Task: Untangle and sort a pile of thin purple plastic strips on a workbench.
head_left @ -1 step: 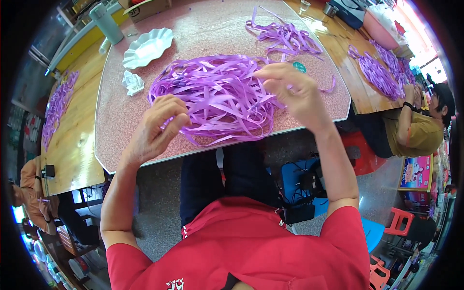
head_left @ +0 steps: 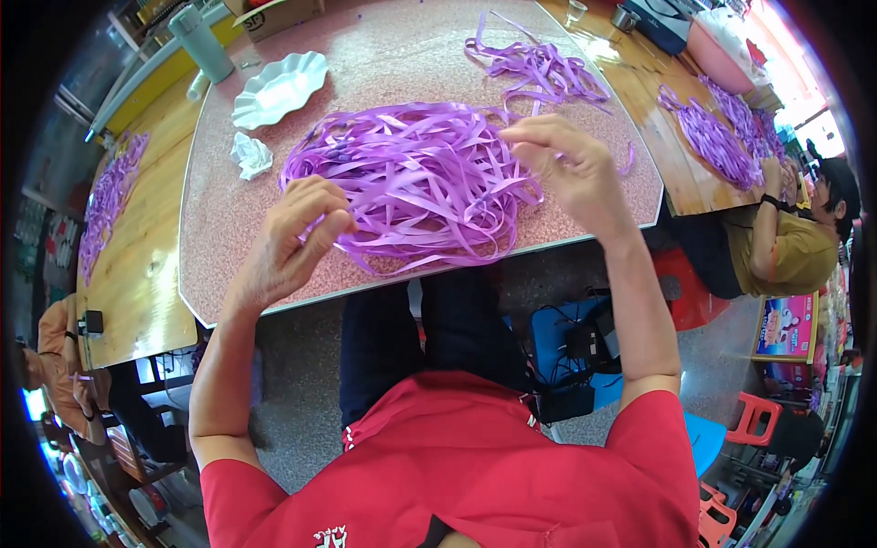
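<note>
A loose heap of purple ribbon (head_left: 420, 183) lies on the pink speckled table in front of me. At its left edge is my left hand (head_left: 306, 228), its fingers curled toward the thumb, with a bit of purple ribbon showing between them. My right hand (head_left: 575, 173) hovers over the heap's right side. Its fingers are bent and closed toward the thumb; what they pinch, if anything, is too small to make out. Farther back on the right lies a smaller tangle of purple ribbon (head_left: 548, 73).
A white scalloped dish (head_left: 279, 89) and crumpled white paper (head_left: 250, 156) lie left of the heap. Behind them stand a pale green bottle (head_left: 201, 46) and a cardboard box (head_left: 279, 16). One person (head_left: 790, 237) sits at the right, handling purple ribbon; another (head_left: 59, 365) sits at the left.
My right hand has shifted a little to the right, away from the heap, and now covers the green round thing seen before. My left hand has barely moved.
</note>
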Tool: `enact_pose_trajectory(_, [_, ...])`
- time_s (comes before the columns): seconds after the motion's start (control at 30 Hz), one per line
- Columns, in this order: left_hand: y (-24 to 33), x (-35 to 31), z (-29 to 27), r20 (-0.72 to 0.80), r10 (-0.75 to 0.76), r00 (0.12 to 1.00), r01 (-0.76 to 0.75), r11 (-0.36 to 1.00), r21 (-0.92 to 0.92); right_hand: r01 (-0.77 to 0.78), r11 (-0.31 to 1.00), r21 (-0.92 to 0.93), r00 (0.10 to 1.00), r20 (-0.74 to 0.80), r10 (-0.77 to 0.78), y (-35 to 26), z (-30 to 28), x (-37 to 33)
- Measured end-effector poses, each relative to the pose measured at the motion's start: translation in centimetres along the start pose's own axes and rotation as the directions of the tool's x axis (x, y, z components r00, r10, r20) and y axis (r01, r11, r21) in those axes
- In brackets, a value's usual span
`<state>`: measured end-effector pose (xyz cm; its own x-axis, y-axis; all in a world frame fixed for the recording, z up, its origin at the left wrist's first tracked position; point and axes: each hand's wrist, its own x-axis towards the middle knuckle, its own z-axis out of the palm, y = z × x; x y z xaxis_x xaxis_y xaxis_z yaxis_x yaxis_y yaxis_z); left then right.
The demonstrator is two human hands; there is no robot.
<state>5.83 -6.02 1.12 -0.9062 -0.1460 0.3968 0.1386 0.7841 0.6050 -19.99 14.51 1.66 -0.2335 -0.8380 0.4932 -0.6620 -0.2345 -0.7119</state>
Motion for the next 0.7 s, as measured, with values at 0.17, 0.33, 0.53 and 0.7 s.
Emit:
enact_pose_trajectory(0.17, [-0.6, 0.0, -0.6, -0.073, -0.017, 0.997, 0.020, 0.999, 0.030, -0.209, 0.946, -0.248, 0.971, 0.065, 0.232, 3.4, -2.8, -1.8])
enact_pose_trajectory(0.33, [-0.6, 0.0, -0.7, -0.118, -0.048, 0.992, 0.060, 0.994, 0.094, 0.077, 0.934, -0.348, 0.997, 0.023, -0.074, 4.0, -1.2, -2.2])
enact_pose_trajectory(0.53, [-0.4, -0.1, -0.9, -0.151, -0.038, 0.988, 0.058, 0.989, 0.134, 0.195, 0.874, -0.445, 0.972, 0.208, -0.111, 2.2, 1.3, -1.0])
enact_pose_trajectory(0.7, [-0.7, 0.1, -0.7, -0.398, -0.185, 0.899, 0.309, 0.910, 0.277, 0.183, 0.904, -0.387, 0.982, 0.107, -0.153, 2.2, 0.7, -0.6])
